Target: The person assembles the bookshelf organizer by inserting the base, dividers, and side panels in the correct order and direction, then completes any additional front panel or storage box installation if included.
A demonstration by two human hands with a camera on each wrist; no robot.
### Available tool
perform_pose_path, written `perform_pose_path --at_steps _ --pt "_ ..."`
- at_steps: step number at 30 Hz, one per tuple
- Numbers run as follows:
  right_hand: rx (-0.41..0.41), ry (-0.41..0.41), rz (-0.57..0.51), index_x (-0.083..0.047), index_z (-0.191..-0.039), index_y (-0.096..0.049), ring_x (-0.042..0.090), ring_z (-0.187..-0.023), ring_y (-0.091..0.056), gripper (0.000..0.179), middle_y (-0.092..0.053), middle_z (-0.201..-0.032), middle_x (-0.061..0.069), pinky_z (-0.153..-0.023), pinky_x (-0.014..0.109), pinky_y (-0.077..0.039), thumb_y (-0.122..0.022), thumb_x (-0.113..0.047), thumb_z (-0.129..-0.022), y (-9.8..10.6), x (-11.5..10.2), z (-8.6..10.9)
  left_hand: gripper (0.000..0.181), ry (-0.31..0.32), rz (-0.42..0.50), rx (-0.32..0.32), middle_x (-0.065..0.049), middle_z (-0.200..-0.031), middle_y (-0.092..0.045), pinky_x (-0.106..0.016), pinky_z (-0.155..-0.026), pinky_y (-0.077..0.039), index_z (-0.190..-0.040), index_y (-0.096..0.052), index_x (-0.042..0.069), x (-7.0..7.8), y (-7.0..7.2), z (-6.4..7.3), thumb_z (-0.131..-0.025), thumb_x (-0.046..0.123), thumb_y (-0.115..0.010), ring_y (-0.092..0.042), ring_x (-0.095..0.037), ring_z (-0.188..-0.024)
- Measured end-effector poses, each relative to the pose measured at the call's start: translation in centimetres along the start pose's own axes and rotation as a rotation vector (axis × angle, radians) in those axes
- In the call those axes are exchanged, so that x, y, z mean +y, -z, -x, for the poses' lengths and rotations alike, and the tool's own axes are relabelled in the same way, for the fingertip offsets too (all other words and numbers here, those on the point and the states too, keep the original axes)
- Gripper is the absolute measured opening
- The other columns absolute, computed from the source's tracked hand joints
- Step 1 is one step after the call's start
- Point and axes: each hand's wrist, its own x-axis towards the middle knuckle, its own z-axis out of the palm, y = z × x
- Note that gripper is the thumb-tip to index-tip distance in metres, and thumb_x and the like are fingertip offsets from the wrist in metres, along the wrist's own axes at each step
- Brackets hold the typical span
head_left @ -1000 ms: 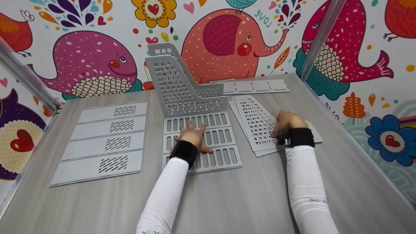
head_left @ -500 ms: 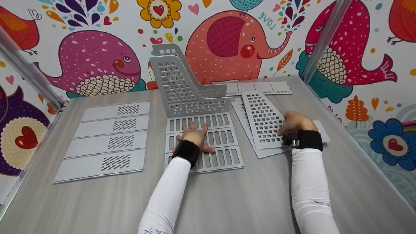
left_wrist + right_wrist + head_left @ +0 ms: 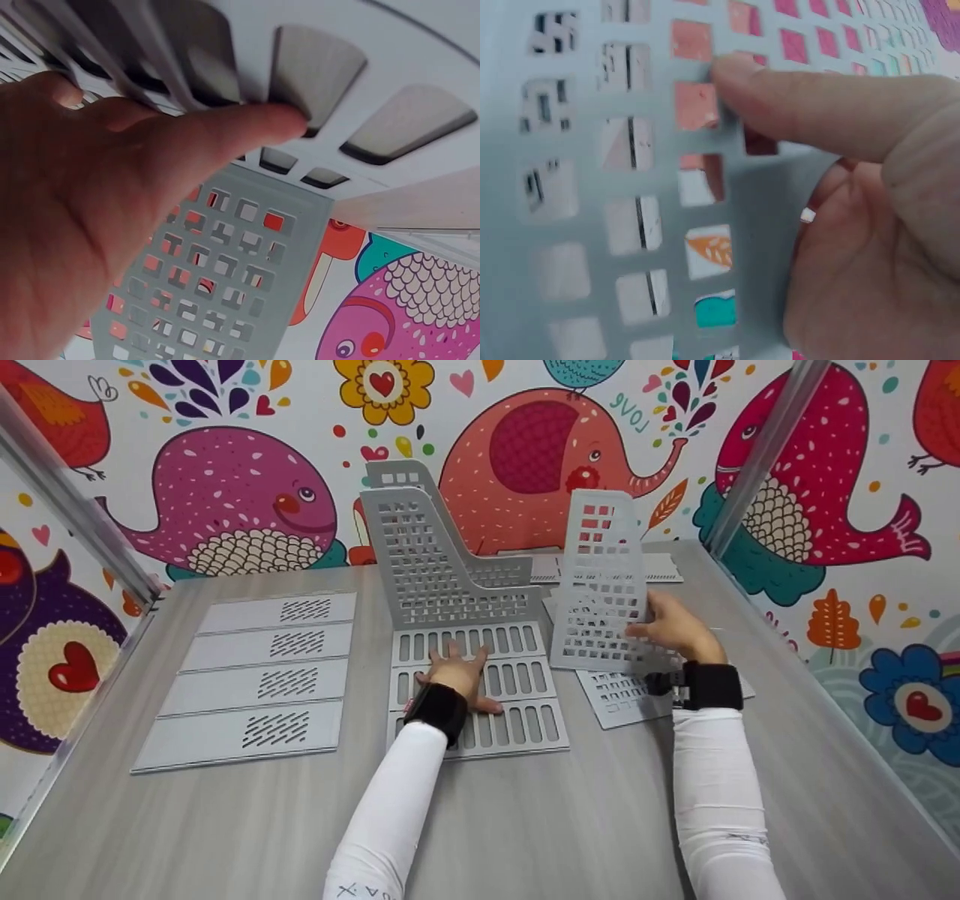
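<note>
Raised since the earlier frame is one loose perforated panel (image 3: 604, 579): it was lying much flatter over its pile, and now it stands steeply above the right part of the table (image 3: 525, 825). Also on the table, at the left, lies a wide grey sheet (image 3: 217, 684) with four sections and slanted cuts. In the middle, a slotted base (image 3: 525, 699) lies flat, and at its far side two grey side panels stand upright, the front side panel (image 3: 442, 562) and the rear side panel (image 3: 409, 474). Under the raised piece, another perforated panel (image 3: 619, 697) shows partly.

From the grip, the raised panel extends to the left and upward, with its long axis close to vertical. It is to the right of the slotted base. If its lower edge touches something, I cannot tell.

Nearer to this panel is the right hand (image 3: 679, 628), which pinches its right edge: the thumb presses the front face, and the other fingers are mostly hidden behind. The left hand (image 3: 456, 679) rests with fingers spread on the slotted base and has hold of nothing.
</note>
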Motion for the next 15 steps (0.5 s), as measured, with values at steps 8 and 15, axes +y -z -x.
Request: perform_pose_path --at_steps 8,15 --pt "0.043 0.091 0.044 0.007 -0.137 -0.05 0.045 -0.119 -0.062 0.047 -0.062 -0.131 0.031 -0.104 0.057 -0.049 -0.062 0.006 -0.092 -1.4 -1.4 -1.2 0.108 0.015 0.003 0.013 -0.022 -0.168 -0.011 -0.075 -0.102 -0.04 -0.161 -0.019 0.034 -0.1 -0.1 0.1 -0.075 0.065 -0.077 -0.014 -0.055 -0.15" --pt "0.076 0.106 0.061 0.006 -0.138 -0.051 0.045 -0.122 -0.06 0.048 -0.061 -0.133 0.031 -0.107 0.059 -0.045 -0.062 0.008 -0.091 -1.0 -1.2 -0.9 0.108 0.02 -0.041 -0.02 -0.022 -0.168 -0.009 -0.072 -0.102 -0.042 -0.161 -0.016 0.034 0.1 0.1 -0.1 -0.077 0.068 -0.074 -0.016 -0.054 -0.15"
